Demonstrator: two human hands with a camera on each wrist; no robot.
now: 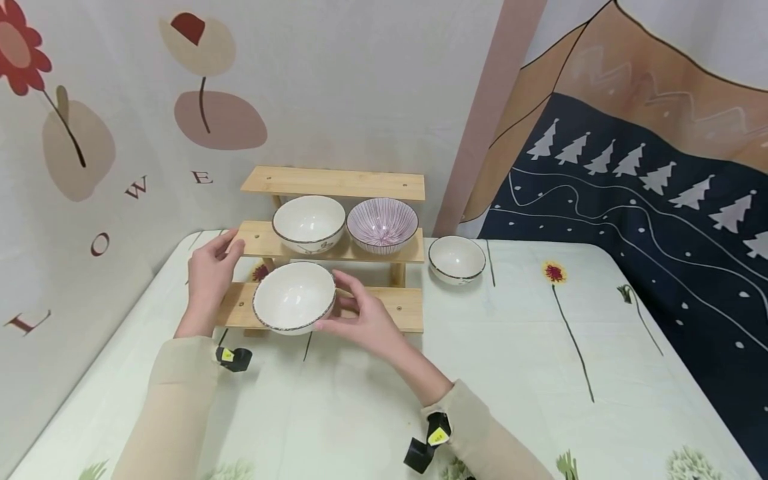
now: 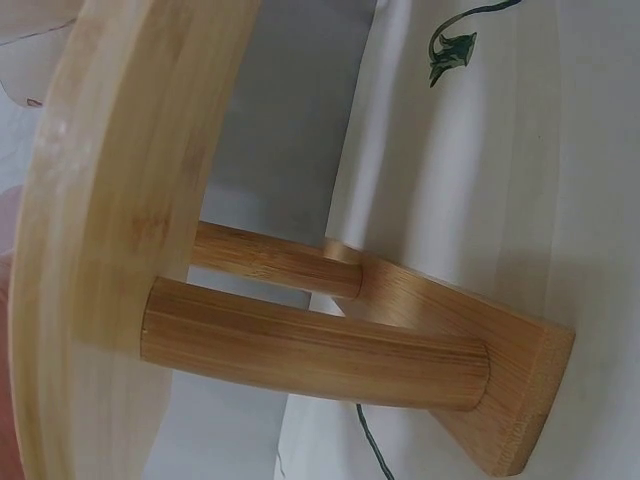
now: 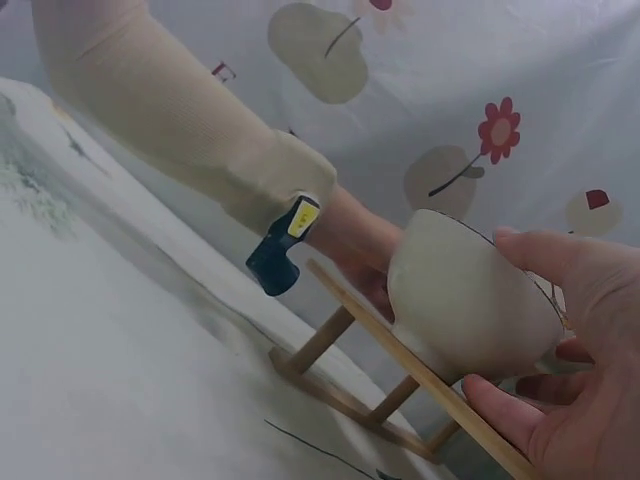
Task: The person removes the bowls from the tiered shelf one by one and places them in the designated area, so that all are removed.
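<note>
A white bowl with a dark rim (image 1: 294, 298) is at the lowest tier of a wooden three-tier rack (image 1: 411, 310). My right hand (image 1: 367, 319) grips its right side; in the right wrist view the thumb is at the rim and the fingers lie lower on the bowl (image 3: 460, 295), by the board. At the left end of the middle tier, my left hand (image 1: 210, 277) holds the board's edge. Most of that hand is out of the left wrist view, where the rack's board (image 2: 130, 200) and round posts fill the near side.
On the middle tier sit a larger white bowl (image 1: 309, 223) and a purple-striped bowl (image 1: 383, 225), side by side. A small white bowl (image 1: 457, 260) stands on the flowered tablecloth (image 1: 510, 373), right of the rack. Printed curtains hang behind the rack.
</note>
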